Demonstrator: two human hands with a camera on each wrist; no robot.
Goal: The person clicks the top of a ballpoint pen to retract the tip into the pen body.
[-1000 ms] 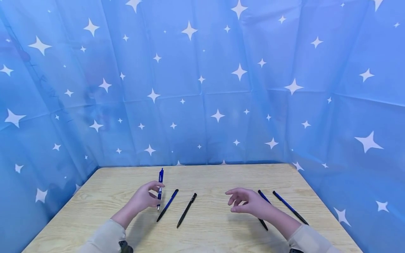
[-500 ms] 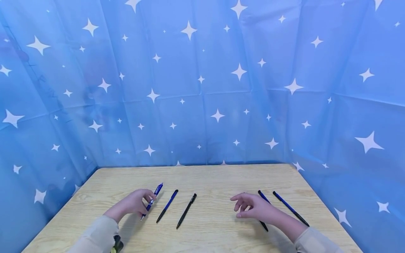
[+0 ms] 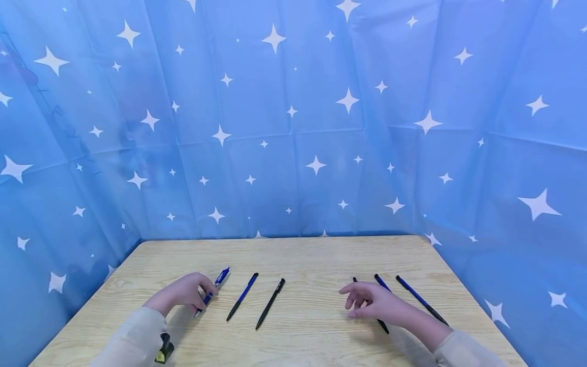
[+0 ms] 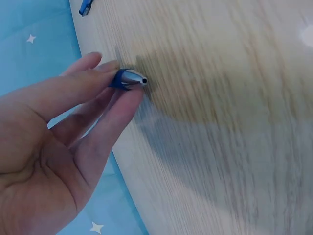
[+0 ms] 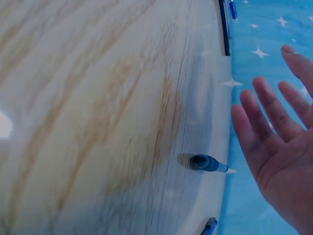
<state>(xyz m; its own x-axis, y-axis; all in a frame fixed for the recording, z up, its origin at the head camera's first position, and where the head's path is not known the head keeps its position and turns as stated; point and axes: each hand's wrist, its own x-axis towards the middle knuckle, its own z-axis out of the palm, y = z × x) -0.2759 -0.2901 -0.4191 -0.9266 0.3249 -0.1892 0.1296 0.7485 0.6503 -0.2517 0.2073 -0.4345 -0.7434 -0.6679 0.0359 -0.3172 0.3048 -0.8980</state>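
My left hand (image 3: 187, 292) pinches a blue click pen (image 3: 222, 276) between thumb and fingers, low over the left of the table. Its silver tip (image 4: 133, 77) points at the camera in the left wrist view. Just right of it lie a blue-and-black pen (image 3: 243, 296) and a black pen (image 3: 270, 304), roughly parallel. My right hand (image 3: 376, 302) hovers with loosely bent fingers and holds nothing. Beneath it lies a dark pen (image 3: 383, 326), its middle hidden by the hand. The forearm partly covers a blue-topped pen (image 3: 382, 282). Farther right is another blue-and-black pen (image 3: 421, 299).
The pale wooden table (image 3: 312, 265) has a blue curtain (image 3: 298, 117) with white stars hanging behind it and along both sides. A small dark device (image 3: 164, 348) sits at the left cuff.
My left hand has moved left and toward me with the blue pen, which has tipped from near upright to slanting. The right hand has shifted slightly right, uncovering the far end of a dark pen.
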